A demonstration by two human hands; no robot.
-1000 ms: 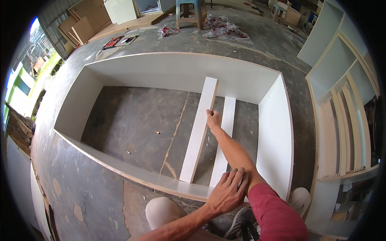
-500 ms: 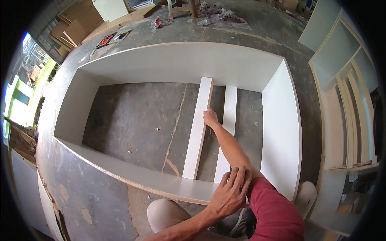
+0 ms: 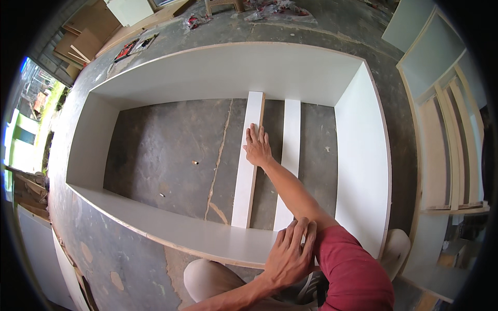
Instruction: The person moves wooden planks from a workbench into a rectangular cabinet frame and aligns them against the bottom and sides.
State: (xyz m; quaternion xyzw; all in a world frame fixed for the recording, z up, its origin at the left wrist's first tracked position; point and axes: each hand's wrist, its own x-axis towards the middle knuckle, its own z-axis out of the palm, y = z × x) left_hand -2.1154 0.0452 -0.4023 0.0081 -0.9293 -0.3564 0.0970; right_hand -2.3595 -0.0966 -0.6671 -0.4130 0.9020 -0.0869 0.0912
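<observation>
A long white frame of boards (image 3: pixel 207 67) stands on edge on the concrete floor. Two white strips span its inside. My right hand (image 3: pixel 257 147) lies palm down on the left strip (image 3: pixel 244 199), fingers spread, with nothing grasped. This strip shows a bare brown side edge. Just right of it lies the second strip (image 3: pixel 291 136), partly covered by my right forearm. My left hand (image 3: pixel 290 251) rests against my right arm near the elbow, over the frame's near side, its fingers bent and slightly apart. No object shows in it.
At right stands a cabinet-like frame with wooden slats (image 3: pixel 451 140). Far left are brown boards (image 3: pixel 85 44) and an open red tool case (image 3: pixel 127 50). Clear plastic wrapping (image 3: pixel 282 10) lies beyond the frame. Small bits, one a stub (image 3: pixel 195 163), lie on the floor inside.
My right hand has gone from a closed grasp on the left strip's edge to lying spread on top. That strip's far end sits slightly further left. The view has shifted a little.
</observation>
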